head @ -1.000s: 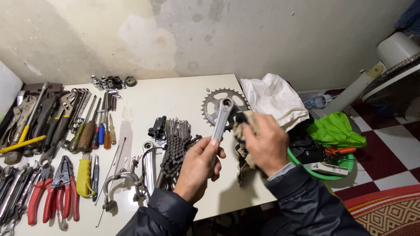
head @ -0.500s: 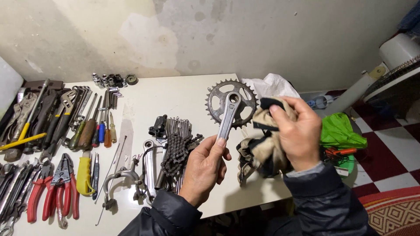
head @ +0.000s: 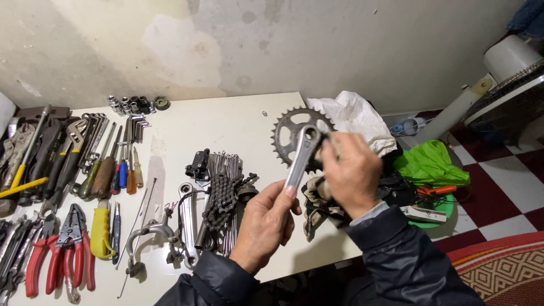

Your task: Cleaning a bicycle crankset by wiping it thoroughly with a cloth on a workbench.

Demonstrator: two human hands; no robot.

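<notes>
We hold the silver metal crank arm with its dark toothed chainring up off the counter, tilted so the arm runs from seven o'clock up to one o'clock. Our left hand is closed round the arm's lower end, thumb along the shaft, which steadies it like a handle. Our right hand is clamped on a grubby beige rag, pressed against the arm's upper end beside the ring; the loose cloth hangs below, and it looks like a wiping grip.

At nine o'clock of the crank, flat on the white counter, lie a dark bicycle chain over a bundle of thin steel spokes. Further left the tools sit in tidy rows, handles toward us: colour-handled screwdrivers, red-handled pliers.

At twelve o'clock, a crumpled white plastic bag rests at the counter's far corner. At three o'clock, a bright green plastic bag and below it a small flat white box with a printed label, lettering too small to make out.
</notes>
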